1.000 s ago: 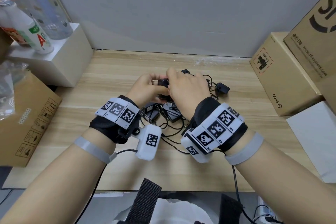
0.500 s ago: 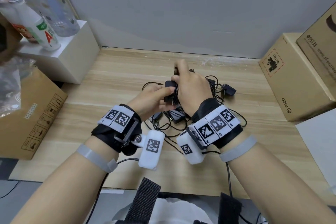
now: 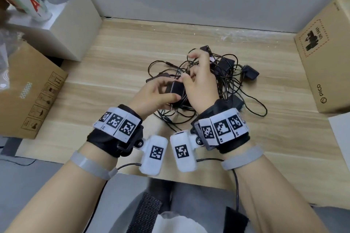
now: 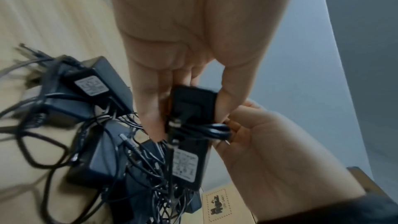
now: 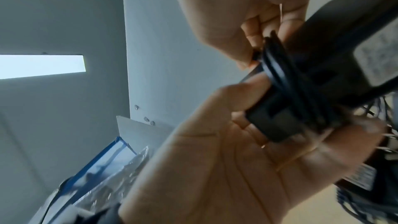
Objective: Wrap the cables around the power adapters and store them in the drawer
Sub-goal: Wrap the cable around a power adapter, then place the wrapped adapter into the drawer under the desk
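Note:
My left hand [image 3: 157, 94] grips a black power adapter [image 3: 174, 89] between thumb and fingers, held just above the wooden table [image 3: 123, 58]. A few turns of its thin black cable [image 4: 206, 129] lie round the adapter's [image 4: 191, 106] middle. My right hand [image 3: 198, 79] pinches that cable [image 5: 286, 77] right beside the adapter [image 5: 323, 60]. Behind and under both hands lies a tangle of loose black adapters and cables [image 3: 225, 73]. No drawer shows in any view.
Cardboard boxes [image 3: 325, 58] stand along the right edge of the table. Another cardboard box [image 3: 32, 91] sits at the left, with a white box [image 3: 75, 21] carrying bottles [image 3: 34, 0] behind it. A wall closes off the far side.
Both hands have come a little nearer to me with the adapter. My right hand has moved the cable round it. The head view has tilted further down.

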A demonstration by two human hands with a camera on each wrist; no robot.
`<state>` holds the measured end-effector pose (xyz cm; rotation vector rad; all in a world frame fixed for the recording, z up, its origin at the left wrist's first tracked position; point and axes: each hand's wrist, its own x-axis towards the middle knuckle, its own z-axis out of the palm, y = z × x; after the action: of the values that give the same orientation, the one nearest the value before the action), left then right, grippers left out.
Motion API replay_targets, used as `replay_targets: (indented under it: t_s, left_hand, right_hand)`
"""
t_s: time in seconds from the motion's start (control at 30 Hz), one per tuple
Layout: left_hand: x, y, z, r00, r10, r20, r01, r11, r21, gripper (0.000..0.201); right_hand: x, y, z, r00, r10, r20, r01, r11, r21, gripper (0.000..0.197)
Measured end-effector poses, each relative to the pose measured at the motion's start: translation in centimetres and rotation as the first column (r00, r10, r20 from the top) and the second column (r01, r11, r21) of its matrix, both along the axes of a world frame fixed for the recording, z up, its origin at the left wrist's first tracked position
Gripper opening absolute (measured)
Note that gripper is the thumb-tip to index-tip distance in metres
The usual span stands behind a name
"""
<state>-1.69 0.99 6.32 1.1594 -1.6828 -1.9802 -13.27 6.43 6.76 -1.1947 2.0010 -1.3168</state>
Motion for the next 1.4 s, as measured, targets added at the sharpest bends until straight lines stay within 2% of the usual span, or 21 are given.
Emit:
replay_targets:
  t_s: [0.13, 0.2, 0.3, 0.43, 0.5, 0.63, 0.8, 0.9, 1.03, 1.13, 1.27, 1.4]
  left_hand:
    - [1.3, 0.9, -1.6, 0.971, 0.238, -0.017, -0.235, 0.965, 0.117, 0.026]
    - [2.2, 1.5, -2.2, 0.962, 0.271, -0.029, -0.263, 0.951, 0.160, 0.023]
    - [3.9, 2.4, -3.0, 0.952, 0.303, -0.053, -0.291, 0.943, 0.158, 0.022]
    - [6.9, 2.9, -3.5, 0.940, 0.333, -0.076, -0.322, 0.938, 0.130, 0.012]
    - [8.9, 3.1, -3.7, 0.950, 0.308, -0.057, -0.302, 0.948, 0.099, 0.010]
    - [14.2, 3.4, -3.9, 0.970, 0.243, -0.024, -0.243, 0.970, 0.032, 0.017]
    - [22.8, 4.0, -4.9, 0.988, 0.146, 0.048, -0.148, 0.988, 0.046, 0.018]
    - [28.0, 4.3, -6.4, 0.984, 0.165, 0.066, -0.171, 0.981, 0.092, 0.022]
    - [33.7, 5.2, -10.5, 0.975, 0.169, 0.144, -0.185, 0.977, 0.106, 0.011]
    - [35.5, 6.1, -14.7, 0.967, 0.082, 0.242, -0.118, 0.983, 0.139, 0.013]
    - [34.9, 6.3, -20.6, 0.933, -0.059, 0.354, 0.013, 0.991, 0.132, 0.018]
    - [33.2, 5.5, -24.3, 0.908, -0.092, 0.410, 0.045, 0.991, 0.122, 0.032]
  right_hand:
    - [1.1, 1.0, -2.4, 0.989, 0.146, -0.028, -0.146, 0.989, 0.026, 0.023]
    - [2.0, 1.5, -3.2, 0.979, 0.201, 0.038, -0.203, 0.977, 0.066, 0.030]
    - [3.7, 2.1, -3.5, 0.937, 0.246, 0.249, -0.283, 0.951, 0.126, 0.031]
    - [6.7, 2.9, -3.9, 0.896, 0.248, 0.368, -0.326, 0.931, 0.166, 0.043]
    - [8.5, 3.2, -4.1, 0.862, 0.241, 0.447, -0.343, 0.925, 0.163, 0.042]
    - [13.4, 3.5, -4.7, 0.790, 0.195, 0.582, -0.355, 0.919, 0.174, 0.024]
    - [21.9, 4.5, -6.8, 0.755, 0.117, 0.645, -0.285, 0.945, 0.163, 0.010]
    - [26.1, 5.4, -8.4, 0.736, 0.025, 0.676, -0.217, 0.955, 0.201, 0.014]
    - [29.6, 7.4, -11.0, 0.713, -0.101, 0.694, -0.141, 0.949, 0.283, 0.014]
    - [31.0, 9.4, -13.2, 0.668, -0.184, 0.721, -0.130, 0.925, 0.357, 0.009]
    - [31.9, 11.0, -16.6, 0.634, -0.318, 0.705, -0.048, 0.893, 0.447, 0.011]
    - [31.9, 10.9, -19.1, 0.588, -0.386, 0.711, -0.016, 0.873, 0.487, 0.007]
